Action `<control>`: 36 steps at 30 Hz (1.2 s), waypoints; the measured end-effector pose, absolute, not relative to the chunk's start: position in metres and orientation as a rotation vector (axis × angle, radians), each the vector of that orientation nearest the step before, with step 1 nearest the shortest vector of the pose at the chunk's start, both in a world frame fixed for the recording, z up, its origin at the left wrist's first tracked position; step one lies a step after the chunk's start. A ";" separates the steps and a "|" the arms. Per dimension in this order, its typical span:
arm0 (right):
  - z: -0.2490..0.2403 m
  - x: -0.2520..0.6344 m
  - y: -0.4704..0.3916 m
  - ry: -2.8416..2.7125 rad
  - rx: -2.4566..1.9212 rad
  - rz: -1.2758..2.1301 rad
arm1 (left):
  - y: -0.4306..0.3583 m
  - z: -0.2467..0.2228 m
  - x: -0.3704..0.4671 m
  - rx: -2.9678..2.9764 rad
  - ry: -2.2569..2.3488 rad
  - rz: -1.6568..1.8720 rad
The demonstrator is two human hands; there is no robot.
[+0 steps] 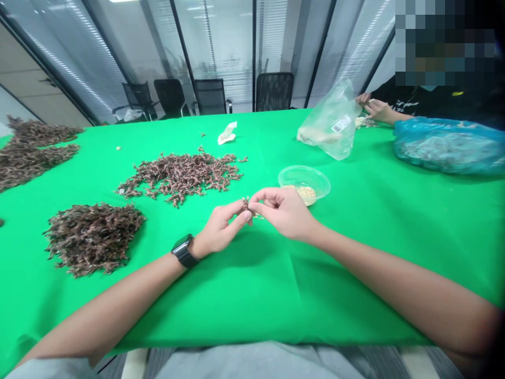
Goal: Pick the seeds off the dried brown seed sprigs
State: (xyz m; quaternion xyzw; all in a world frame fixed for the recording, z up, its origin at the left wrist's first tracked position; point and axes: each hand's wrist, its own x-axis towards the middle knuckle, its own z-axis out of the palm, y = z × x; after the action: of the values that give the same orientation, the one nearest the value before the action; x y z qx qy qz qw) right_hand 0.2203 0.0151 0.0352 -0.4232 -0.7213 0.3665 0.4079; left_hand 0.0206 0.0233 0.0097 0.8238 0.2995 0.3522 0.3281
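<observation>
Near the middle of the table, my left hand (224, 225) pinches a small brown dried flower-like piece (245, 204) between thumb and fingers. Thumb and forefinger of my right hand (282, 211) close on the same piece from the other side. Tiny pale bits (258, 216) show just below the right fingertips. Behind my right hand stands a clear round plastic bowl (320, 181) with small tan grains (305, 193) in it; the hand hides part of its front. A loose pile of similar brown pieces (185, 176) lies beyond my left hand.
A denser brown pile (94, 237) sits at left, with more piles (31, 150) farther back. White paper scrap (228, 133), a clear plastic bag (333, 123) and a full blue bag (450, 147) lie on the green cloth (374, 221). Another person's hands (376, 109) are at far right.
</observation>
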 end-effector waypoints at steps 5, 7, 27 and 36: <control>0.038 0.222 0.017 -1.842 -1.052 0.943 | 0.024 0.009 0.021 2.116 0.784 0.946; 0.039 0.222 0.018 -1.838 -1.045 0.952 | 0.024 0.009 0.021 2.106 0.782 0.949; 0.028 0.230 0.023 -1.992 -0.929 0.570 | 0.022 0.012 0.021 2.086 0.720 0.886; 0.029 0.227 0.017 -1.976 -0.935 0.561 | 0.022 0.010 0.021 2.117 0.708 0.881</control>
State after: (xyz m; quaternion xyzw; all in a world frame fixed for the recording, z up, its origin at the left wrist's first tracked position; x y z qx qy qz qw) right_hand 0.2274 0.0173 0.0294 -0.3745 -0.7913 0.2247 0.4279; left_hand 0.0207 0.0221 0.0102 0.8222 0.2750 0.3420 0.3625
